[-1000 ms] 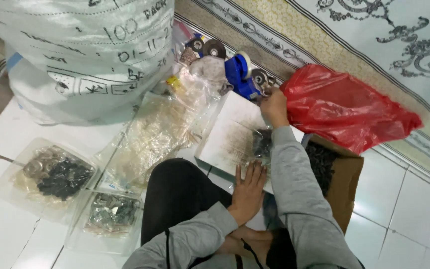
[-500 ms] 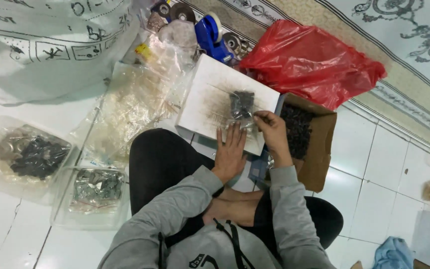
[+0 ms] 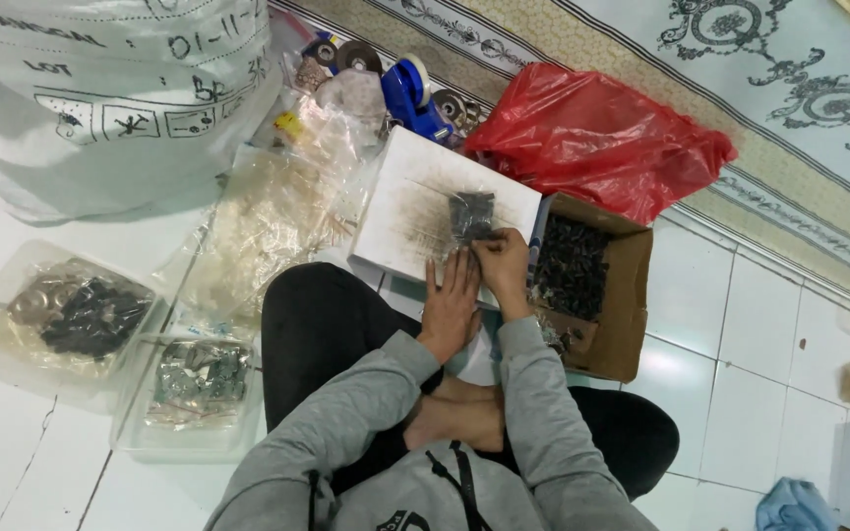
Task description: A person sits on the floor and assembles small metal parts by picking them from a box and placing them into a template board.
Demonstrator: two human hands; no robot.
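Note:
I sit cross-legged on a white tiled floor in grey sleeves and black trousers. A white board (image 3: 415,197), smudged grey, lies in front of my knees. On it rests a small clear bag of dark parts (image 3: 471,216). My right hand (image 3: 502,267) pinches the bag's near edge. My left hand (image 3: 453,307) lies flat on the board's near edge, fingers apart, just beside the bag.
A cardboard box (image 3: 622,305) of dark parts sits right of the board, a red plastic bag (image 3: 592,138) behind it. A blue tape dispenser (image 3: 410,93), a large white sack (image 3: 120,88), clear bags and two plastic trays (image 3: 71,315) of metal parts lie to the left.
My right hand came back from the red bag to the white board with the small bag of parts. My left hand moved up onto the board beside it.

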